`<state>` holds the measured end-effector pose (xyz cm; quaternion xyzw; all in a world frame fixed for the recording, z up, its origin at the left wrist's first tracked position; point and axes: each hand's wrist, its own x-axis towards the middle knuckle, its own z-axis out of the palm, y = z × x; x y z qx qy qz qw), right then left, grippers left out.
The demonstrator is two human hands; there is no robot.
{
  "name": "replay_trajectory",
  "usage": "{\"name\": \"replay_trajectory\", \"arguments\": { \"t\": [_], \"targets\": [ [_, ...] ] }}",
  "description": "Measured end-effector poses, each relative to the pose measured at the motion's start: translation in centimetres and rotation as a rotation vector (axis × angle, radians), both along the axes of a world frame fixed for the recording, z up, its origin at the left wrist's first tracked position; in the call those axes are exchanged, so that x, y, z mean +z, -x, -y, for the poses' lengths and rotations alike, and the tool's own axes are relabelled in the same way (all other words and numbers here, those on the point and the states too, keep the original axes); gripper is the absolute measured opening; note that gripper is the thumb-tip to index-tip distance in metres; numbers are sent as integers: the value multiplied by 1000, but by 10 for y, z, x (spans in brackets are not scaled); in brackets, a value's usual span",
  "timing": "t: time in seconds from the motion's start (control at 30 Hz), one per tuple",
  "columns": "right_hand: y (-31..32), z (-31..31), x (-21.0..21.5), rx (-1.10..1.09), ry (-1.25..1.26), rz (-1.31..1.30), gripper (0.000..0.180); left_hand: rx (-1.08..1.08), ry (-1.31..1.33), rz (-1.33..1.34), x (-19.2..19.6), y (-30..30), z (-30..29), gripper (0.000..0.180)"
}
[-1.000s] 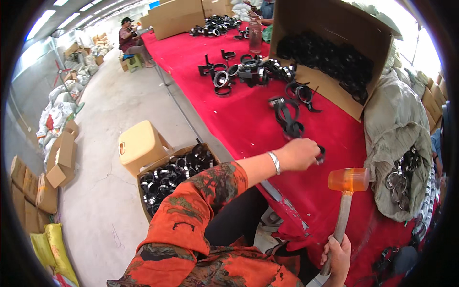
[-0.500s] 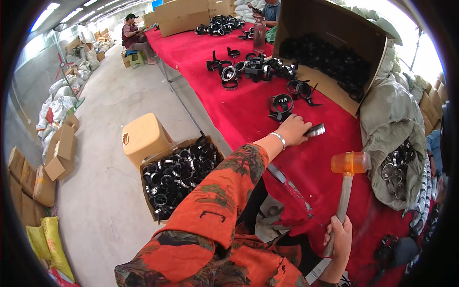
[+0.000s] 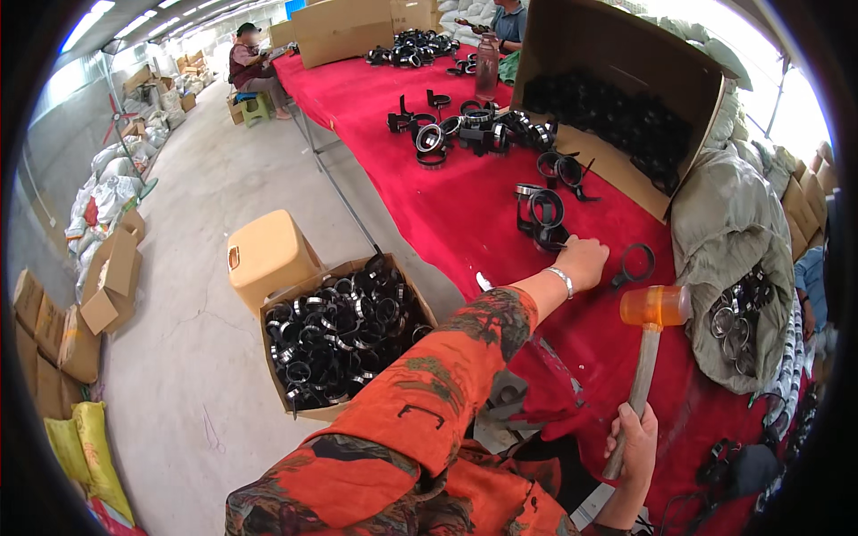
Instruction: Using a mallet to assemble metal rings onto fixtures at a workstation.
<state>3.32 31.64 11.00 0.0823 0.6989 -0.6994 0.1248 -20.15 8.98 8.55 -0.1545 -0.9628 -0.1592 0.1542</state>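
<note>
With the right hand [image 3: 635, 444] gripping the mallet [image 3: 644, 357] and the left hand [image 3: 584, 263] curled just beside the ring [image 3: 624, 274] over the cloth [image 3: 626, 210], whether holding it I cannot tell, best get that ring steady, the mallet's head well clear of the fingers

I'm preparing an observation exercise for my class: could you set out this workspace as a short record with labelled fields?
Left hand: beside a black ring; whether it grips it is unclear
Right hand: wrapped around the handle of an orange-headed mallet
Work surface: red-covered table
On the floor: cardboard box holding many black ring-shaped parts
Beside that box: beige stool
Picture's right: open greyish sack
</note>
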Motion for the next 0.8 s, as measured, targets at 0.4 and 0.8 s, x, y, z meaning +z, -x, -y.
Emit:
{"name": "replay_trajectory", "arguments": {
  "t": [0.4,0.8],
  "targets": [
    [-5,-3,-4,-92,57,-16,16,-106,31,117,9,-1,-27,22],
    [1,-17,-5,-252,429,-22,21,-412,-45,-305,1,0,-85,34]
  ]
}}
